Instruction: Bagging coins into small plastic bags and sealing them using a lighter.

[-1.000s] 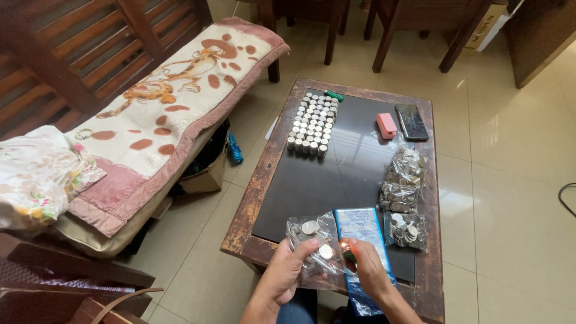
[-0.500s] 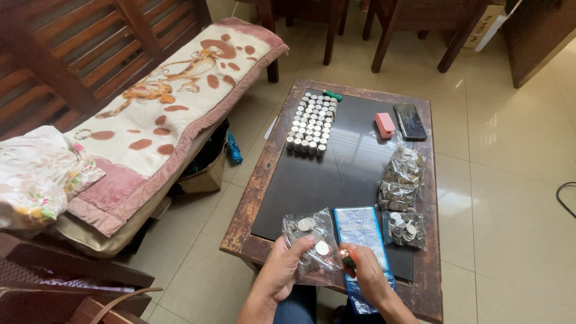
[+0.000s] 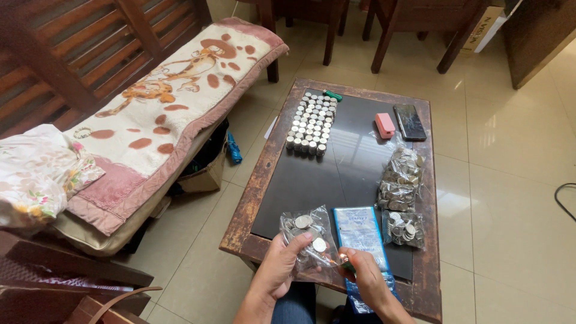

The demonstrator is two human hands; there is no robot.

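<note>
Left grip clamped a clear coin bag over the counter edge, thumb pinning its top, likely to steady the loose coins. Right grip was closed near the bag's lower corner, on a small object I couldn't identify. Beyond lay coin stacks; just right, blue packet, fuller bags.

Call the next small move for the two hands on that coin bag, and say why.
Probably part the bag's mouth and tip out a few coins. The left hand grips the clear coin bag from below at the table's near edge, the right hand pinches its lower corner, and the coins inside are loose, unlike the stacked coin columns at the far end.
</note>
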